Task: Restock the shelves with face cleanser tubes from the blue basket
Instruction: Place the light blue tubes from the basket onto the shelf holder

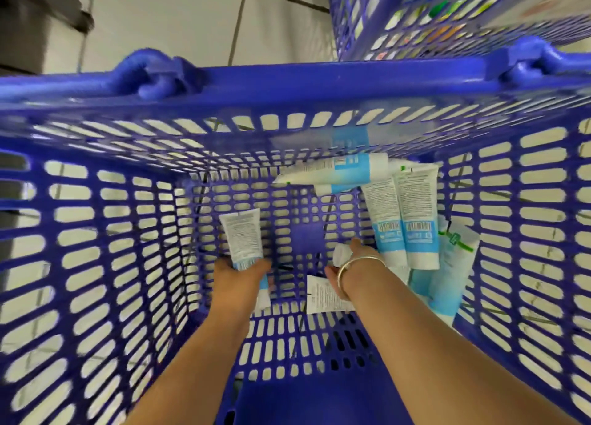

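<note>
Inside the blue slotted plastic basket (96,264), the left hand (238,276) grips one white-and-blue cleanser tube (244,237), while the right hand (347,264) holds a second tube (327,295) near the remaining tubes (403,220).

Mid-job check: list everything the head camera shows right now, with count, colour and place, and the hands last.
Blue basket: one, blue lattice plastic, fills the view; both arms reach into it.
Second basket: one, blue, top right on the floor, holding mixed goods too blurred to name.
Face cleanser tubes: at least eight, white and light blue, mostly at the basket's right side and far end; the pile at the right overlaps, so the exact count is unclear.
Floor: pale tiles, beyond the basket.
Bangle: one, gold, on the right wrist.
Left hand: grip around one tube's lower end.
Right hand: among tubes at the basket's bottom; grip unclear.
</note>
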`<action>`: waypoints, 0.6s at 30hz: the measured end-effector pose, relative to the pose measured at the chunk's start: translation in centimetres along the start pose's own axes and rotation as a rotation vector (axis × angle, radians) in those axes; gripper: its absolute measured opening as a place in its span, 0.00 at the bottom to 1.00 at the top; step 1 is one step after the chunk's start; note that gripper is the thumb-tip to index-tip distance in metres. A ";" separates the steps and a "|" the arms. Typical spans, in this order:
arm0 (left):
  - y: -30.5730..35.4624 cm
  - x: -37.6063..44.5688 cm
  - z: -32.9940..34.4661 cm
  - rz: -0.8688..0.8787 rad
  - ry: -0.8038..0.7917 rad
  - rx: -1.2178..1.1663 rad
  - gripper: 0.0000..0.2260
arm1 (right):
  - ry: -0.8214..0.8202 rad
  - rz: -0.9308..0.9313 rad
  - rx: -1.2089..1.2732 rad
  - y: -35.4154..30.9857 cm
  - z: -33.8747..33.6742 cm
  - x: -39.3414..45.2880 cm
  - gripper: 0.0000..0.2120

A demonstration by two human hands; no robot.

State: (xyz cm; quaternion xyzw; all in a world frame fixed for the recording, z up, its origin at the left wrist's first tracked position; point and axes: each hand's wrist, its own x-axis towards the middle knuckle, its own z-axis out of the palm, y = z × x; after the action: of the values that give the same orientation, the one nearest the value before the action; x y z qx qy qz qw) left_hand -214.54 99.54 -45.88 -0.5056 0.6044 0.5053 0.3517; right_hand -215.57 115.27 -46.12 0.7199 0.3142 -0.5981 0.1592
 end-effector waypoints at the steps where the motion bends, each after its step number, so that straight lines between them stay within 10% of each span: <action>1: 0.1 -0.1 -0.3 0.000 -0.020 0.000 0.18 | 0.018 -0.025 -0.017 0.2 0.3 0.8 0.22; 6: 0.7 -0.8 -2.1 0.031 -0.070 0.020 0.15 | 0.224 0.050 0.257 2.6 -0.3 0.8 0.20; 9: 1.3 -2.0 -3.3 0.100 -0.087 0.059 0.16 | 0.008 0.144 0.490 2.3 -2.1 -1.2 0.03; 18: 1.9 -11.6 -10.0 0.116 -0.132 -0.008 0.08 | -0.295 0.303 0.321 3.6 -7.6 -14.2 0.15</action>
State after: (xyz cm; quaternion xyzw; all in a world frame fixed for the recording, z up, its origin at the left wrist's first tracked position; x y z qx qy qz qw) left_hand -212.70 92.81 -32.09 -0.4366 0.6062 0.5595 0.3589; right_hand -208.73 113.42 -31.21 0.6798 0.0774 -0.7080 0.1748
